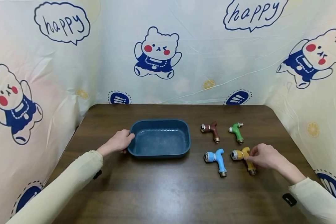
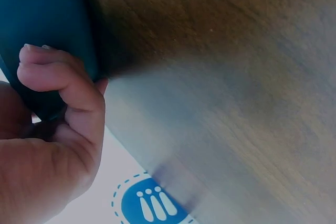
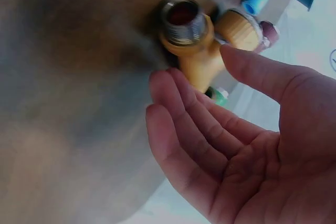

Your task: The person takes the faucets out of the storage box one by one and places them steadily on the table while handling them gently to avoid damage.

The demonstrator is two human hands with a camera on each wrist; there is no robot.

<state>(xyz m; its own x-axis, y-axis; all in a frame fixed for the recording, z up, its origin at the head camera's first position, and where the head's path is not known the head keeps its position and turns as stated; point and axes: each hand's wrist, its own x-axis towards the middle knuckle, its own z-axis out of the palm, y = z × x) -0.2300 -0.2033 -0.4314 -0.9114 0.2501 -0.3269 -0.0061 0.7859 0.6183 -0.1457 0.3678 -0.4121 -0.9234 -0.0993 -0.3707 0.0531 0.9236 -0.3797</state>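
At its left end, a dark blue rectangular basin [image 1: 159, 155] is gripped by my left hand [image 1: 119, 141], the thumb over the rim. The left wrist view shows that hand's fingers [image 2: 58, 74] curled against the basin's outer wall [image 2: 47, 19]. My right hand [image 1: 266, 157] is at a yellow tap [image 1: 245, 154] lying on the table. In the right wrist view its thumb and fairly straight fingers lie on either side of the tap's body [image 3: 197, 69], with the threaded end toward the camera. Whether they press on it is hard to tell.
Left of the yellow tap lies a light blue tap [image 1: 219, 160]. Behind these are a dark red tap [image 1: 214, 129] and a green tap [image 1: 236, 132]. All rest on the brown wooden table [image 1: 156, 189], right of the basin. A printed curtain [image 1: 198, 62] surrounds the table's back and sides.
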